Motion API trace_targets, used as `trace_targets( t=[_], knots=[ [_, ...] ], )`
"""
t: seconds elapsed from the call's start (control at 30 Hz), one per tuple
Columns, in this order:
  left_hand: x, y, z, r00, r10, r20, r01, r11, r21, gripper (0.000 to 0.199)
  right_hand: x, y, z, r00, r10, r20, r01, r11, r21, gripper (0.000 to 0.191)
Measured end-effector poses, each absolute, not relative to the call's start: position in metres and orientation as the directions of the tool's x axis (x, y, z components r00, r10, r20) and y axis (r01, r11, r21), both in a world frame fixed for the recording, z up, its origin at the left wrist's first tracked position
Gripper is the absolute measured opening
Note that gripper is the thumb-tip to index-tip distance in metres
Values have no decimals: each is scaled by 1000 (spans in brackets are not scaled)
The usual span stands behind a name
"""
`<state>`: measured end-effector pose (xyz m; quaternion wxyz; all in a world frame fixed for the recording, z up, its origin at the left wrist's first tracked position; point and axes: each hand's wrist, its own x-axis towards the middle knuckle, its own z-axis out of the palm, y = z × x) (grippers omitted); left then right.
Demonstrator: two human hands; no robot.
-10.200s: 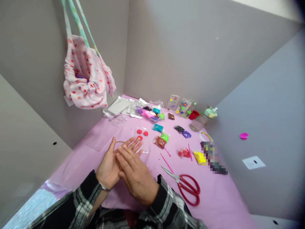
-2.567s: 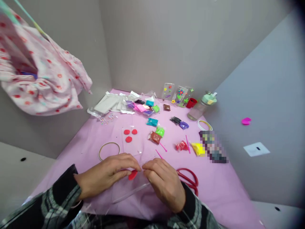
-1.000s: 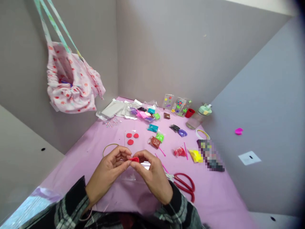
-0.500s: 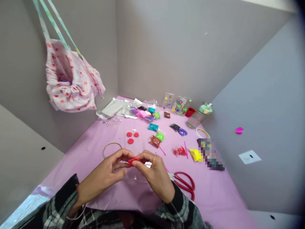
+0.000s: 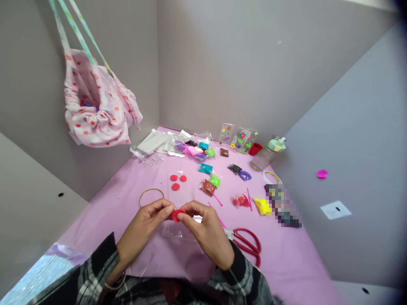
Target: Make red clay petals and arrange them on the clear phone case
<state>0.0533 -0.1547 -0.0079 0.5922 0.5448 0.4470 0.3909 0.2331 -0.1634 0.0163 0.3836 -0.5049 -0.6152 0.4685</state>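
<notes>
A small flat piece of red clay (image 5: 177,215) is pinched between both hands above the pink table. My left hand (image 5: 148,220) grips its left edge between thumb and fingers. On the other side, my right hand (image 5: 203,226) presses it between thumb and index finger. Under the hands lies a clear plastic sheet (image 5: 173,232), partly hidden by them. Beyond them, three red clay discs (image 5: 175,186) rest on another clear sheet (image 5: 187,190). Red-handled scissors (image 5: 246,241) lie beside my right wrist, blades partly hidden by the hand.
Clay packets, among them brown (image 5: 208,187), red (image 5: 241,201) and yellow (image 5: 262,206), are spread over the table (image 5: 286,262). A gold ring (image 5: 151,190) lies left. Decorated clear cases (image 5: 240,139), a red cup (image 5: 255,149) and a bottle (image 5: 263,159) stand behind. A cloth bag (image 5: 101,106) hangs left.
My left thumb has come up from below to close on the red clay. The clay now shows more of its round face. The view has shifted slightly.
</notes>
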Motion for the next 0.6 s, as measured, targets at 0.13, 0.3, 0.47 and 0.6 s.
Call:
trace_targets(
  t=[0.13,0.3,0.47,0.6],
  knots=[
    [55,-155,-10,256,963,-86,-6,91,996,16,233,-163,15,-225,974,-11,259,49,-965,8],
    [57,-157,-11,234,970,-72,4,73,997,19,234,-161,8,-176,984,-29,180,3,-984,21],
    [58,-156,-13,234,968,-84,4,86,996,22,234,-157,6,-193,980,-51,121,-28,-992,9],
    [59,-155,-13,236,968,-89,19,87,996,20,232,-156,5,-193,980,-55,120,-32,-992,12]
  ],
)
